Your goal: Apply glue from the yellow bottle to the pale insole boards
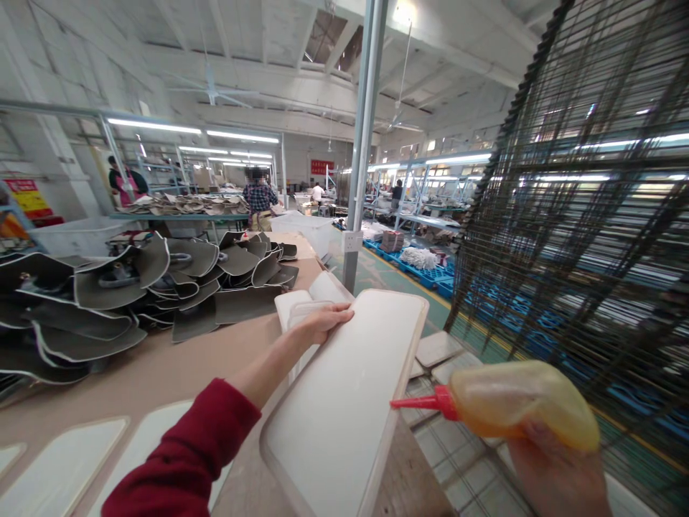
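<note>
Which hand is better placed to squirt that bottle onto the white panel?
Right, probably: the right hand grips the squeeze bottle, its red nozzle aimed at the white panel; the left hand lies on its far end.

Panel (344, 402): white face, matt, smooth; pale tan rim, looks like wood or board.
Squeeze bottle (517, 398): translucent yellowish plastic, soft gloss; nozzle (425, 402) red plastic.
Surface (177, 366): brown board, matt, flat.
Grey cut pieces (108, 287): matt, felt-like or leather-like, pale edges.
Sleeve (188, 459): dark red knit cloth.
Rack (581, 215): dark metal wire.
Post (363, 143): grey metal, smooth.
</note>
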A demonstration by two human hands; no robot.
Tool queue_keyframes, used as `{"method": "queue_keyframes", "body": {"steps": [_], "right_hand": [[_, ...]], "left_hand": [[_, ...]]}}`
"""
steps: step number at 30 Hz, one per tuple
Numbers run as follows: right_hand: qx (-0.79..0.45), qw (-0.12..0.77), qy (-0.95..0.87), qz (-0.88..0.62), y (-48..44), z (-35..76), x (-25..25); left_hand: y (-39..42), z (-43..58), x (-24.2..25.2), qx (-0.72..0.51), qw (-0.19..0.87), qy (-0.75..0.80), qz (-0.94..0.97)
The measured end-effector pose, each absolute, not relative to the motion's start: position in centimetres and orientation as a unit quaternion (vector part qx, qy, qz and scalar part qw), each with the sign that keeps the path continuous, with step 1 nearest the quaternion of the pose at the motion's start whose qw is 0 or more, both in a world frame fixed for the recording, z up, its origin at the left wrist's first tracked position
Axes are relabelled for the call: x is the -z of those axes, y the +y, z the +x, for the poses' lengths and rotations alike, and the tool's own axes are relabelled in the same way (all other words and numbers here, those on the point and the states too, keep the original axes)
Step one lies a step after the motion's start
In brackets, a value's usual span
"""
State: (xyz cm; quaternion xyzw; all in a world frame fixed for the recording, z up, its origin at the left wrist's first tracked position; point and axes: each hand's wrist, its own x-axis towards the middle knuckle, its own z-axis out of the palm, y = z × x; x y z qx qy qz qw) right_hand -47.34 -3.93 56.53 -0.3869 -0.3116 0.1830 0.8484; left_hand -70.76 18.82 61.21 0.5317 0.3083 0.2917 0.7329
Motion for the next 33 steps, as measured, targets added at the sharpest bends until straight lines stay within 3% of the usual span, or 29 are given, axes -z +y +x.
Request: {"method": "queue_keyframes", "body": {"steps": [14, 33], "right_hand": [[-0.266, 0.845, -0.215, -0.412, -4.9, -47.7, -56.4], [-0.291, 0.824, -0.311, -0.373, -5.1, -45.8, -52.1]], "left_hand": [[20.2, -69.5, -61.4, -0.291, 0.726, 0.341, 0.522], [21.6, -69.1, -62.2, -0.312, 0.708, 0.383, 0.504]]}}
